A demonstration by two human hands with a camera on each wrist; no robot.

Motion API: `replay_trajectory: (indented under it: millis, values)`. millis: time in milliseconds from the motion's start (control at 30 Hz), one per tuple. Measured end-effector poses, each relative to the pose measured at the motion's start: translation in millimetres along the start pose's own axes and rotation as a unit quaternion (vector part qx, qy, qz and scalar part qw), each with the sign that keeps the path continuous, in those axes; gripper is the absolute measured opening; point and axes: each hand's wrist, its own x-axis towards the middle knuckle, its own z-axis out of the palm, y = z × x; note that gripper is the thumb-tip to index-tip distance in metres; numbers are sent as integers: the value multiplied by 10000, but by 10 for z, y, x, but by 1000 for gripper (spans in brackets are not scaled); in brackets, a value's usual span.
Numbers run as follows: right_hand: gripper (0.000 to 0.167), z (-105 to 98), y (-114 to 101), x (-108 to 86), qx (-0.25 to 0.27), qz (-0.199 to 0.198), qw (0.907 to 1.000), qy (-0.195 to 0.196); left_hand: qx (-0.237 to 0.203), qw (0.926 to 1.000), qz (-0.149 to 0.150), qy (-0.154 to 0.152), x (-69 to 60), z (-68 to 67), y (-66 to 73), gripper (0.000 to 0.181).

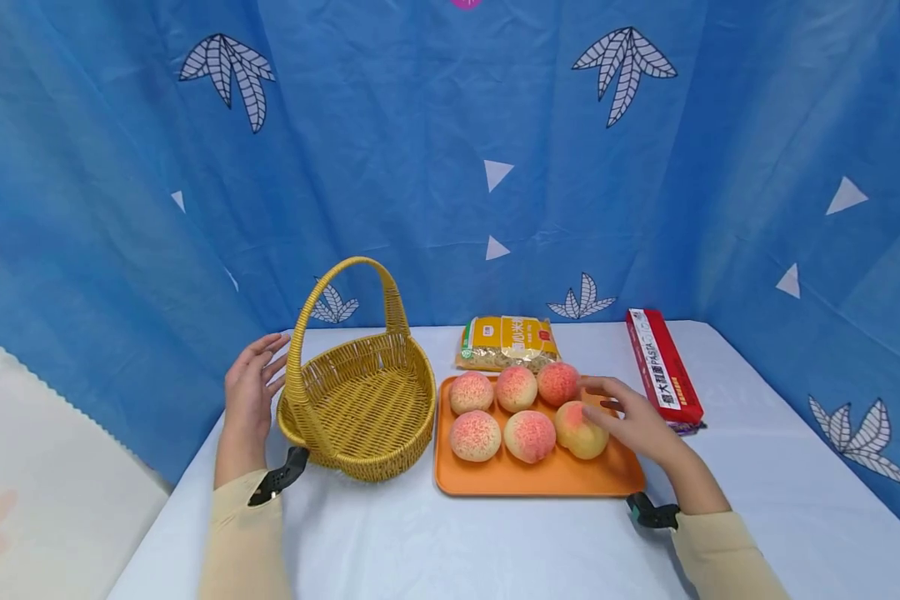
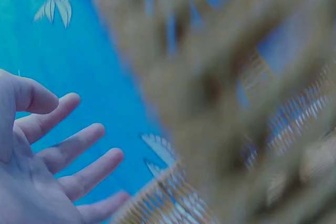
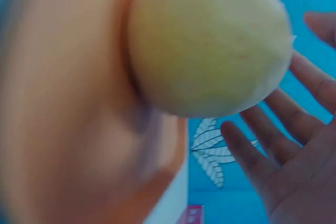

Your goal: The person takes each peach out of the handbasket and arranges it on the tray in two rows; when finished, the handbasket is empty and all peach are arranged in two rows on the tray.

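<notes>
A yellow wicker basket (image 1: 378,400) with a tall arched handle stands left of the middle. Beside its left rim, my left hand (image 1: 251,396) is raised with spread, slightly bent fingers and an unfilled palm; in the left wrist view that hand (image 2: 47,166) shows apart from the blurred wickerwork. Several peaches sit in two rows on an orange tray (image 1: 540,479). Over the tray's right side, my right hand (image 1: 637,421) is nearest the front right peach (image 1: 579,433). Its fingers spread loosely around that peach (image 3: 210,45) in the right wrist view; whether they touch it I cannot tell.
Behind the tray lies a yellow bag of grain (image 1: 506,340). A red pasta packet (image 1: 663,367) lies at the back right, with a purple-edged item partly under it. Blue patterned curtains (image 1: 420,167) enclose the white-covered table (image 1: 390,542).
</notes>
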Motion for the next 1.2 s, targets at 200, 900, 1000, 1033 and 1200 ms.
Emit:
replay_trajectory:
  millis: [200,900,1000,1033,1200]
  values:
    - [55,-60,-199,123,-185,-137,9995,197,16,9959,900,32,-188,207,247,34]
    - [70,72,-728,336,-1174,-739,9853,993,1838,8958,4000,611,-702,673,600,34]
    - [70,116,-779,349,-1232,-760,9848,960,1851,8753,4370,925,-748,749,601,35]
    - [70,128,-791,353,-1238,-787,9847,936,1817,8679,4514,1000,-759,776,599,35]
    - [71,172,-823,353,-1158,-852,9870,724,1807,8076,5469,1263,-790,941,531,34]
